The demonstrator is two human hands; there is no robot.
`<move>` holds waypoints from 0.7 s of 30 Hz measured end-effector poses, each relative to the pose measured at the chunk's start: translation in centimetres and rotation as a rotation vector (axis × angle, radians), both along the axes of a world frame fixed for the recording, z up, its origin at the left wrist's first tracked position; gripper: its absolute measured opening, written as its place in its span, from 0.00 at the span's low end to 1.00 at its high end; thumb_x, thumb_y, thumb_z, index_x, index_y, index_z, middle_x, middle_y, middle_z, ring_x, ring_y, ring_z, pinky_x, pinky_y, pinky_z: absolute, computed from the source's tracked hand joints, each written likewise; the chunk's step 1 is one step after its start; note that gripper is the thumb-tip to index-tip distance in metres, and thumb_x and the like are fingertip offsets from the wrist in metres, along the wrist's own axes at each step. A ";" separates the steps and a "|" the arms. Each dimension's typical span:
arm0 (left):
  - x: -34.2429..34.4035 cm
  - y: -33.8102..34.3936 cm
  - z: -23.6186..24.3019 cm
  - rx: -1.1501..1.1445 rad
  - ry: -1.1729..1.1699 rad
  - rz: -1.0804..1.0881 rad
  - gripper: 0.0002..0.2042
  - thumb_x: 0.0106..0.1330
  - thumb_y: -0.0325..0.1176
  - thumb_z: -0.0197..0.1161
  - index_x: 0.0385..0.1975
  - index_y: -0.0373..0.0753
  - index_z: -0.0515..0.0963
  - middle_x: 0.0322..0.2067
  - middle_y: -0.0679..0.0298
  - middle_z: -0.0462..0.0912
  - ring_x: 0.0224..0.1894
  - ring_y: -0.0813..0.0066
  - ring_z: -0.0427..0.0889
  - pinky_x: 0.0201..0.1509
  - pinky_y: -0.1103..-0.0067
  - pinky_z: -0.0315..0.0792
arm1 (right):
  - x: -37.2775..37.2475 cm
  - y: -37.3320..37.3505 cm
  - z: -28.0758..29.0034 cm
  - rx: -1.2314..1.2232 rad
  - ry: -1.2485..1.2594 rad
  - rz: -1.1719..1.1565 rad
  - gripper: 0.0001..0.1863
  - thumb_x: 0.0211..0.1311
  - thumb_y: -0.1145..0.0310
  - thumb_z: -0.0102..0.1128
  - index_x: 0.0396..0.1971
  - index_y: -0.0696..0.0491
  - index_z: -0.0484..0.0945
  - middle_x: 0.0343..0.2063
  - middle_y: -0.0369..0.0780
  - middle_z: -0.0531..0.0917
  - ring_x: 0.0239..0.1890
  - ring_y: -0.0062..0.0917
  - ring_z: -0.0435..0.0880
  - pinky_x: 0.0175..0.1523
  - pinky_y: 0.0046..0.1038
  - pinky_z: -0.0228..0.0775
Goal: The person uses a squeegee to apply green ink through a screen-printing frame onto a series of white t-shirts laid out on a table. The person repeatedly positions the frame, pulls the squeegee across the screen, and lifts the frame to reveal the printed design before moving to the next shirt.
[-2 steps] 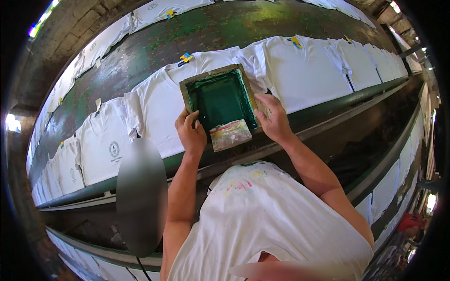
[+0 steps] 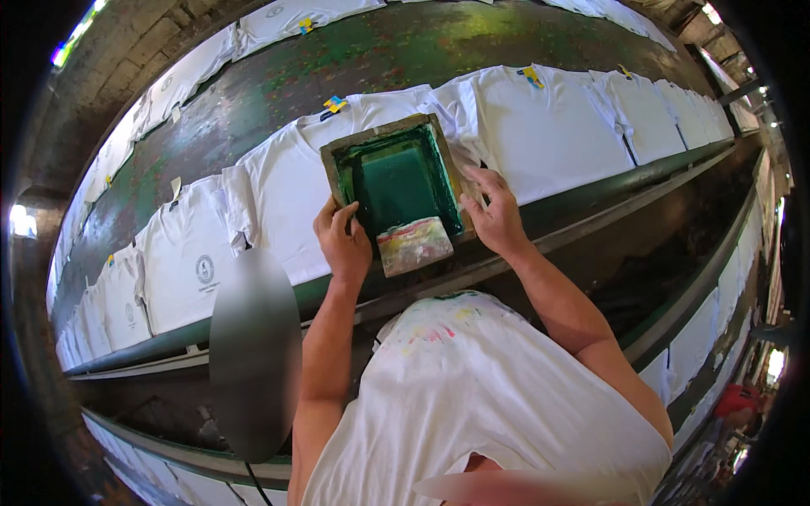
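Note:
A small wooden screen-printing frame (image 2: pixel 380 132) with dark green ink on its mesh is over a white T-shirt (image 2: pixel 283 181). Its left side is gripped near the front corner by my left hand (image 2: pixel 344 240), thumb on the rim. My right hand (image 2: pixel 494 211) holds the opposite side, with bent fingers along the outer edge. A paint-stained squeegee (image 2: pixel 415 247) rests inside the frame at the near end, its handle sticking out over the near rim. Whether the frame's underside touches the shirt is hidden.
White T-shirts (image 2: pixel 548 126) lie in a row along a long green table (image 2: pixel 363 55), some with a round dark print (image 2: pixel 205 269). More shirts line the table's far edge. A blurred dark shape (image 2: pixel 255 354), perhaps a person, is at my left. Another shirt-covered table (image 2: pixel 194 481) runs behind me.
The frame has tilted slightly in my hands and its far edge has shifted a little to the left. The fingers of my right hand have bent a bit more.

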State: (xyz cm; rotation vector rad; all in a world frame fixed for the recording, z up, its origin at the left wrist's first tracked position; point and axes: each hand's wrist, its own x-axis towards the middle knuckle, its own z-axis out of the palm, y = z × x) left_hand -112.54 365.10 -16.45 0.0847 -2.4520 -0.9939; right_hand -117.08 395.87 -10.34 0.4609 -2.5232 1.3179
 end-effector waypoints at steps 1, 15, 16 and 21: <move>0.3 0.2 -0.1 0.011 0.036 0.005 0.19 0.66 0.16 0.65 0.56 0.36 0.88 0.68 0.42 0.79 0.70 0.40 0.77 0.73 0.56 0.74 | -0.4 0.2 -0.6 -0.063 -0.069 -0.028 0.25 0.73 0.71 0.72 0.67 0.60 0.82 0.57 0.49 0.89 0.59 0.42 0.88 0.66 0.40 0.80; -0.8 6.7 3.3 0.331 0.065 0.063 0.16 0.72 0.15 0.67 0.57 0.36 0.87 0.71 0.50 0.81 0.62 0.66 0.86 0.50 0.79 0.81 | -2.4 7.2 -0.3 -0.533 -0.609 0.167 0.37 0.81 0.64 0.69 0.83 0.58 0.67 0.61 0.38 0.85 0.56 0.22 0.84 0.64 0.29 0.77; -1.5 8.7 3.6 0.354 0.065 0.052 0.16 0.73 0.15 0.67 0.57 0.36 0.86 0.71 0.50 0.81 0.62 0.67 0.87 0.49 0.79 0.81 | -2.6 9.1 -0.1 -0.572 -0.652 0.140 0.38 0.82 0.64 0.68 0.84 0.58 0.66 0.64 0.38 0.85 0.59 0.22 0.83 0.67 0.29 0.75; -5.6 21.2 4.0 0.441 0.058 0.015 0.15 0.76 0.15 0.67 0.58 0.36 0.86 0.72 0.51 0.81 0.60 0.69 0.88 0.49 0.80 0.83 | -4.4 19.9 -1.0 -0.810 -0.533 0.064 0.37 0.82 0.68 0.65 0.84 0.60 0.65 0.72 0.40 0.80 0.70 0.20 0.77 0.77 0.27 0.66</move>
